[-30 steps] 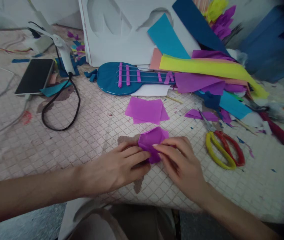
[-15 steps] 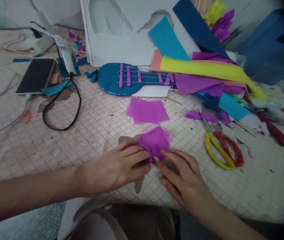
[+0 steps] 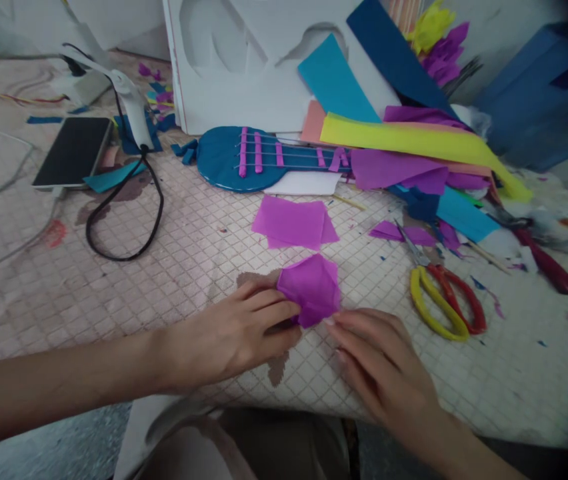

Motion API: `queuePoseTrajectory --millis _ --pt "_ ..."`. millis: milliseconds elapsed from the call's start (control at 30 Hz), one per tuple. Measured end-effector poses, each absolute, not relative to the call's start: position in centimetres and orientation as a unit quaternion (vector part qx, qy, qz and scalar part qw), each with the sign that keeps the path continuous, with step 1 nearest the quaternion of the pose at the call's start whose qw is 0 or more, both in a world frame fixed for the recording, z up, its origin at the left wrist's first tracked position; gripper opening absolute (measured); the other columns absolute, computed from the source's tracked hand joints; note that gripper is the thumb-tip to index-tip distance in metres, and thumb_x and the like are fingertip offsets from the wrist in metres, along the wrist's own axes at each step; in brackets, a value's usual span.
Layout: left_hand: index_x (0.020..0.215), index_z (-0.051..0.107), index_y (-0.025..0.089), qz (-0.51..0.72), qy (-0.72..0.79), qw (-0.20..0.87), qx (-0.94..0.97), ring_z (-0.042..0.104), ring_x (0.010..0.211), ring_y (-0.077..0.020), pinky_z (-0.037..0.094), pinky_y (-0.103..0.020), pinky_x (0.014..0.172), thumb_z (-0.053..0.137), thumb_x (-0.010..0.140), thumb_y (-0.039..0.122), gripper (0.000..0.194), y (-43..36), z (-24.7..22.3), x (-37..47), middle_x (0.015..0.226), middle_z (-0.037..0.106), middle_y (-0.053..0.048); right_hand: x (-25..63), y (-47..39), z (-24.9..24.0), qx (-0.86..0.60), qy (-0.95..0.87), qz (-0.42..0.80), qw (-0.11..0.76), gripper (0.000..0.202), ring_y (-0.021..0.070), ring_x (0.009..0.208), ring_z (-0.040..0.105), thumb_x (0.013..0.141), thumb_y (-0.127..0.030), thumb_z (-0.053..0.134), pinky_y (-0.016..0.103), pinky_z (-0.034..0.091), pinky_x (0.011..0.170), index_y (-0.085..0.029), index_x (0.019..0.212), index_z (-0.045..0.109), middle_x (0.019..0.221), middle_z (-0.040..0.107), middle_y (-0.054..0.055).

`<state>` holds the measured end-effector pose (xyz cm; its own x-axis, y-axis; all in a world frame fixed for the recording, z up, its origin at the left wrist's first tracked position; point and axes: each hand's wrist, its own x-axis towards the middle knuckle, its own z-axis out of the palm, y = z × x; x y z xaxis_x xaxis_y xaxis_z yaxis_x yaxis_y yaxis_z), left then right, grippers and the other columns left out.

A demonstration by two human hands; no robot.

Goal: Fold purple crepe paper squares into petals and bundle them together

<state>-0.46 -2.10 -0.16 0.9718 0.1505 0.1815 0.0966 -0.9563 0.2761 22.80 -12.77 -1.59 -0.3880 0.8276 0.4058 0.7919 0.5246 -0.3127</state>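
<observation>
A small folded piece of purple paper [image 3: 311,287] lies on the patterned tablecloth, close to the front edge. My left hand [image 3: 244,323] grips its lower left side, the fingers pressed together and the fingertips partly hidden. At the lower right corner of the same piece, my right hand [image 3: 384,363] pinches the paper between thumb and fingertips. Just beyond it lie flat, overlapping purple sheets [image 3: 294,222]. Farther back rests a blue guitar-shaped object [image 3: 239,160] with pink strips and thin strings.
Yellow-and-red scissors [image 3: 447,297] lie to the right, near a red-handled tool [image 3: 547,263]. Coloured paper strips [image 3: 404,138] are heaped at the back right. A phone [image 3: 73,153] and a black cord loop [image 3: 124,257] are on the left.
My right hand has moved a little to the right, to the paper's lower right corner. The paper's gathered lower edge now looks flatter. My left hand has stayed in place.
</observation>
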Motion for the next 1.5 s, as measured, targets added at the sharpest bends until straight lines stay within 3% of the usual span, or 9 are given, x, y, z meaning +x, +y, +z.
queuePoseTrajectory --millis 300,567,700,1033,1300,1500 --pt "0.115 0.056 0.015 0.174 0.191 0.239 0.936 0.053 0.100 -0.0198 0.044 -0.036 0.089 0.053 0.090 0.018 0.025 -0.5 0.2 0.7 0.110 0.058 -0.008 21.4 -11.2 -1.5 -0.467 -0.841 0.107 0.252 0.026 0.0214 0.101 0.050 0.088 -0.005 0.051 0.039 0.049 0.088 -0.012 0.112 0.058 0.104 0.059 0.010" --pt "0.084 0.061 0.014 0.134 0.239 0.305 0.912 0.052 0.087 -0.0177 0.044 -0.032 0.079 0.058 0.082 0.011 0.004 0.8 0.4 1.9 0.091 0.057 -0.005 21.5 -11.3 -1.7 -0.487 -0.834 0.106 0.238 0.026 0.0218 0.099 0.053 0.089 -0.010 0.049 0.042 0.049 0.088 -0.015 0.113 0.059 0.104 0.060 0.010" --pt "0.075 0.059 0.013 0.141 0.235 0.329 0.904 0.052 0.078 -0.0150 0.042 -0.029 0.073 0.055 0.081 0.008 0.009 0.9 0.6 2.3 0.081 0.059 -0.003 21.4 -11.3 -1.6 -0.489 -0.832 0.105 0.240 0.026 0.0215 0.097 0.055 0.090 -0.011 0.048 0.042 0.050 0.086 -0.017 0.112 0.060 0.103 0.061 0.009" --pt "0.081 0.062 0.016 0.114 0.158 0.428 0.883 0.056 0.076 -0.0109 0.040 -0.025 0.077 0.060 0.081 0.007 0.008 2.0 1.1 1.6 0.077 0.066 0.002 21.5 -11.4 -1.8 -0.485 -0.838 0.096 0.231 0.027 0.0220 0.100 0.053 0.088 -0.010 0.050 0.041 0.049 0.088 -0.015 0.114 0.057 0.106 0.058 0.010" --pt "0.082 0.062 0.015 0.104 0.133 0.448 0.878 0.057 0.076 -0.0104 0.039 -0.026 0.079 0.060 0.082 0.008 0.007 2.4 0.9 1.0 0.079 0.066 0.001 21.2 -10.7 -1.5 -0.587 -0.753 0.115 0.275 0.027 0.0227 0.102 0.054 0.088 -0.018 0.050 0.040 0.051 0.085 -0.019 0.115 0.051 0.108 0.052 0.010" --pt "0.081 0.062 0.016 0.106 0.138 0.444 0.879 0.056 0.076 -0.0103 0.039 -0.025 0.079 0.060 0.082 0.008 0.008 2.3 0.9 1.1 0.077 0.065 0.002 21.0 -9.8 -0.9 -0.577 -0.748 0.175 0.277 0.011 0.0212 0.094 0.055 0.084 -0.012 0.052 0.037 0.050 0.077 -0.022 0.089 0.056 0.096 0.055 0.006"
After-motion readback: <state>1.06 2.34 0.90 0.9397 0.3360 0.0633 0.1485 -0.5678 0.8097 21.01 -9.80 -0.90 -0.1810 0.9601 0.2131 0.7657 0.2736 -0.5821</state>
